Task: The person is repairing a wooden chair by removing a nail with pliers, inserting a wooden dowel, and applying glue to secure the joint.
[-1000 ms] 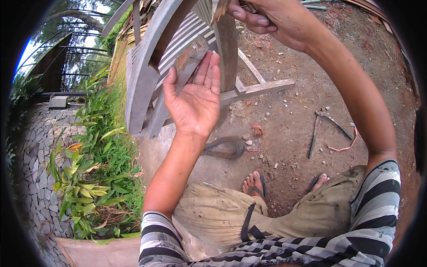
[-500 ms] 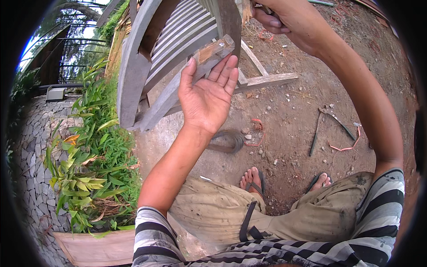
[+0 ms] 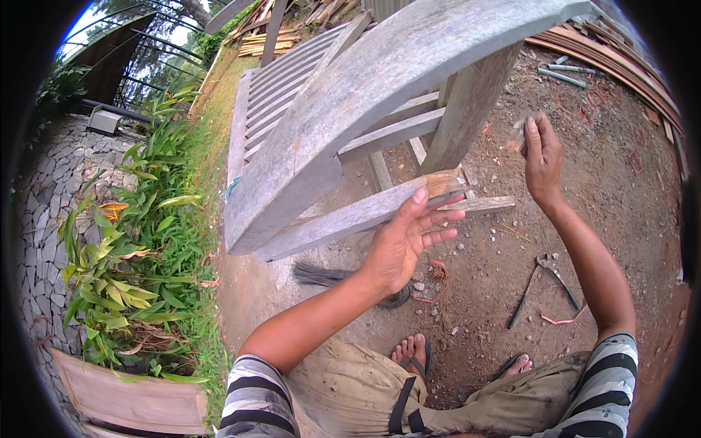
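The ground spreads between and beyond my hands, strewn with pebbles, and gives my right hand room on its outer side. The tipped wooden chair takes up the space above and to the left of my left hand; the long curved edge of its arm sweeps over that hand and ends up past my right one. The plants border the ground well to the left of my left hand, and the boards lie beyond my right hand, towards the upper right.

The rail, part of the chair, runs just above my left hand, its end sticking out free towards my right. Its wood is weathered grey, but that end is raw and brownish, with a pale spot at the tip. My left fingers are spread, thumb over the rail's near side; whether they press on it I can't tell. A gap separates the rail's end from my right hand.

The cutter lies below my right hand, handles splayed. The wire bundle lies left of my left wrist. Smallest is the brown piece, pinched between my right thumb and fingers, poking out to their left; it is too blurred for me to say what it is.
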Motion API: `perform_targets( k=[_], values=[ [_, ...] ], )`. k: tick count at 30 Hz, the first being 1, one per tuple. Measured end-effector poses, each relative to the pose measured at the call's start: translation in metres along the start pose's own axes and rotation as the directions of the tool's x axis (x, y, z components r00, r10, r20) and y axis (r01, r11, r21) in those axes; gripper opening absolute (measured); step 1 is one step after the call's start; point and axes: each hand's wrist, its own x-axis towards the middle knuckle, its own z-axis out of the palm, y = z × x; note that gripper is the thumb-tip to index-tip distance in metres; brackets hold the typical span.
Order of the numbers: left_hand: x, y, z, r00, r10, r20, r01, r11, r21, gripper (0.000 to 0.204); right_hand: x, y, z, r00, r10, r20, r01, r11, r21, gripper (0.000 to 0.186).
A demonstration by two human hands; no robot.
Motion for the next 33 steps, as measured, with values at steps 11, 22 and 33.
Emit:
perform_targets(
  k=[11,22,33],
  values=[
    [0.007,-0.011,-0.082,0.954,-0.086,0.286,-0.121,0.762,0.636,0.085,-0.190,0.171,0.009,0.854,0.491,0.172,-0.393,0.825,-0.407,0.038],
    [0.008,-0.022,-0.091,0.939,0.063,0.339,-0.267,0.754,0.600,0.095,-0.188,0.178,-0.002,0.759,0.554,0.342,-0.378,0.803,-0.460,0.055],
    [0.035,-0.012,-0.076,0.871,0.280,0.403,-0.487,0.603,0.633,0.107,-0.172,0.167,-0.006,0.689,0.641,0.338,-0.596,0.767,-0.238,0.035]
  ],
)
